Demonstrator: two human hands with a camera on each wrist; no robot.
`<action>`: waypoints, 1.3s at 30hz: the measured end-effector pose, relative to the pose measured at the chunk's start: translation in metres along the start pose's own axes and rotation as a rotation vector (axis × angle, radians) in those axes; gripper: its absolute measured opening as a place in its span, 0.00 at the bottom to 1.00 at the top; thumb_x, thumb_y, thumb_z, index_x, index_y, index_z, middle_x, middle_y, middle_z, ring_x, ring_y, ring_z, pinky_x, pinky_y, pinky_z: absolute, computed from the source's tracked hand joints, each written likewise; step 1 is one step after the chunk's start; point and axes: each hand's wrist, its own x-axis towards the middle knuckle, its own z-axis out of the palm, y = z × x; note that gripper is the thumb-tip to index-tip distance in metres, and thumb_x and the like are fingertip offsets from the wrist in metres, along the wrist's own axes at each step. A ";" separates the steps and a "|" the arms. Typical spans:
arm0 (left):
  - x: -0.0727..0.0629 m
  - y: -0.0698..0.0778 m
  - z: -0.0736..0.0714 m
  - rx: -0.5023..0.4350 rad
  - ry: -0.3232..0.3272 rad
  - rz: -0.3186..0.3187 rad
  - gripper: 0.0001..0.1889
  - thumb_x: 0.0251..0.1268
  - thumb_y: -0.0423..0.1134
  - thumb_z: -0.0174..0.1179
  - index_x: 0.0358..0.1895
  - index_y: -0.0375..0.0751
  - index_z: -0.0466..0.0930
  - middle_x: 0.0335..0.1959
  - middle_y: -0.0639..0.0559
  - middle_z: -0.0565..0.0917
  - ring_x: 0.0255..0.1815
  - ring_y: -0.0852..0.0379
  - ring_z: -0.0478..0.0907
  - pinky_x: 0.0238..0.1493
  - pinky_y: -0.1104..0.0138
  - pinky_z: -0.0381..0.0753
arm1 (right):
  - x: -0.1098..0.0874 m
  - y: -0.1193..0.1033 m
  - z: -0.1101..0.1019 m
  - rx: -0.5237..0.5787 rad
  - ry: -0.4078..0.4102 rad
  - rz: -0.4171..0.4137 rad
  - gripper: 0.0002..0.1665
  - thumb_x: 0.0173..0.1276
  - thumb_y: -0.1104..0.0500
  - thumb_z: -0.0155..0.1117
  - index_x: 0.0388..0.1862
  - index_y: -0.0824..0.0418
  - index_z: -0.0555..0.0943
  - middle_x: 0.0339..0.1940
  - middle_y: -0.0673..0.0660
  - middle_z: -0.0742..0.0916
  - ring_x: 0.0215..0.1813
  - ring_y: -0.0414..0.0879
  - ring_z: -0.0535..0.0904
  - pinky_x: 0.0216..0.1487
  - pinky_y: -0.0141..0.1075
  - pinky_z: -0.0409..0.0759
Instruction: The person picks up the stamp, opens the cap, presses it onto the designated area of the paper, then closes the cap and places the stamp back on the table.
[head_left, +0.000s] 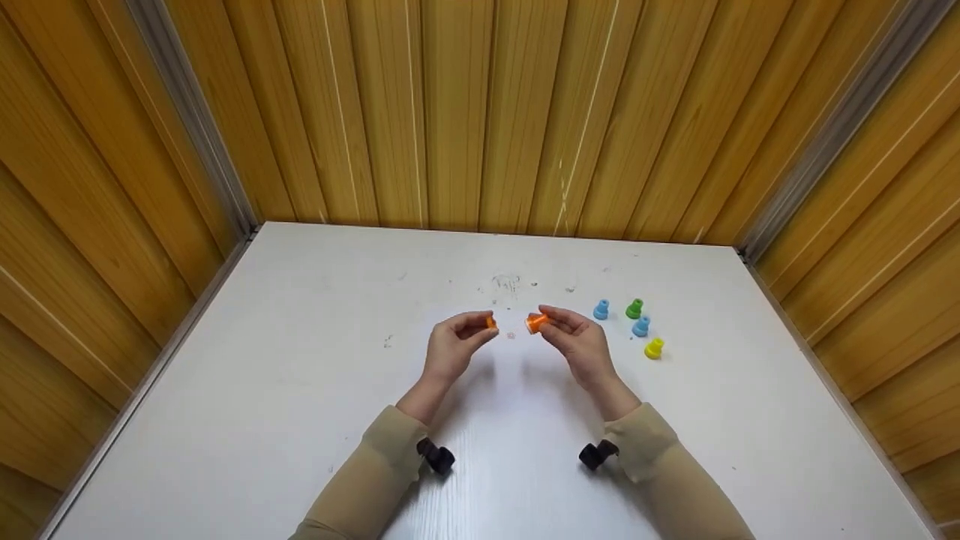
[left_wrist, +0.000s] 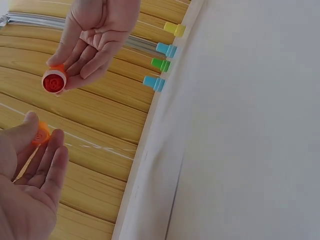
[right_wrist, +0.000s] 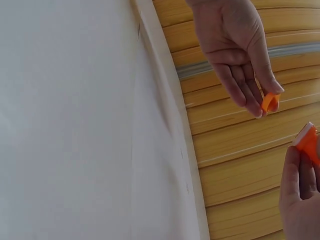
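Observation:
My left hand [head_left: 452, 346] pinches a small orange cap [left_wrist: 42, 134] between thumb and fingertips. Facing it, my right hand [head_left: 584, 347] grips an orange toy stamp [head_left: 536, 323] by its handle. The left wrist view shows the stamp's round red face, with a raised design inside a pale rim, turned towards the cap. A short gap separates cap and stamp, both held above the white table [head_left: 300, 390]. On the paper between the hands is a small reddish print [head_left: 511, 335].
Right of my right hand stand several small stamps: a blue one [head_left: 601, 310], a green one [head_left: 634, 308], another blue one [head_left: 641, 326] and a yellow one [head_left: 654, 348]. Dark smudges [head_left: 506, 283] mark the tabletop. Wood-look panels [head_left: 450, 112] enclose the back and sides.

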 end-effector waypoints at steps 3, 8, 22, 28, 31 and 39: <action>0.002 0.000 -0.004 -0.007 0.024 -0.007 0.16 0.63 0.32 0.72 0.53 0.31 0.87 0.47 0.35 0.89 0.46 0.46 0.89 0.46 0.73 0.89 | 0.007 -0.003 -0.003 -0.124 0.017 -0.060 0.22 0.69 0.66 0.71 0.61 0.67 0.83 0.55 0.58 0.91 0.52 0.39 0.89 0.58 0.28 0.86; 0.006 -0.003 -0.009 0.001 0.045 -0.051 0.15 0.63 0.33 0.72 0.51 0.30 0.87 0.46 0.37 0.90 0.43 0.54 0.88 0.45 0.75 0.88 | 0.023 -0.002 -0.010 -0.358 0.029 -0.126 0.18 0.67 0.64 0.73 0.56 0.64 0.87 0.54 0.61 0.90 0.52 0.45 0.88 0.53 0.24 0.86; 0.007 -0.004 -0.012 -0.011 0.070 -0.074 0.15 0.61 0.29 0.72 0.51 0.30 0.88 0.47 0.37 0.90 0.44 0.54 0.89 0.47 0.72 0.89 | 0.058 0.008 -0.015 -0.724 -0.089 -0.026 0.16 0.64 0.67 0.74 0.52 0.62 0.89 0.49 0.61 0.92 0.51 0.52 0.86 0.58 0.41 0.86; 0.007 -0.003 -0.012 -0.010 0.067 -0.076 0.15 0.61 0.29 0.72 0.51 0.29 0.87 0.47 0.36 0.90 0.43 0.55 0.89 0.46 0.73 0.89 | 0.063 0.012 -0.010 -0.749 -0.127 0.058 0.15 0.64 0.68 0.74 0.50 0.61 0.89 0.48 0.59 0.91 0.49 0.48 0.85 0.57 0.38 0.86; 0.007 -0.002 -0.013 -0.018 0.062 -0.076 0.16 0.61 0.29 0.72 0.52 0.27 0.86 0.46 0.36 0.90 0.43 0.56 0.89 0.46 0.73 0.89 | 0.065 0.013 -0.008 -0.766 -0.133 0.075 0.14 0.64 0.68 0.74 0.49 0.61 0.89 0.48 0.58 0.91 0.49 0.48 0.84 0.56 0.38 0.86; 0.008 -0.002 -0.014 -0.010 0.057 -0.071 0.16 0.62 0.29 0.72 0.52 0.28 0.86 0.47 0.36 0.90 0.44 0.54 0.89 0.45 0.74 0.88 | 0.068 0.016 -0.006 -0.803 -0.161 0.091 0.14 0.64 0.68 0.74 0.49 0.62 0.89 0.47 0.59 0.91 0.50 0.49 0.83 0.58 0.40 0.85</action>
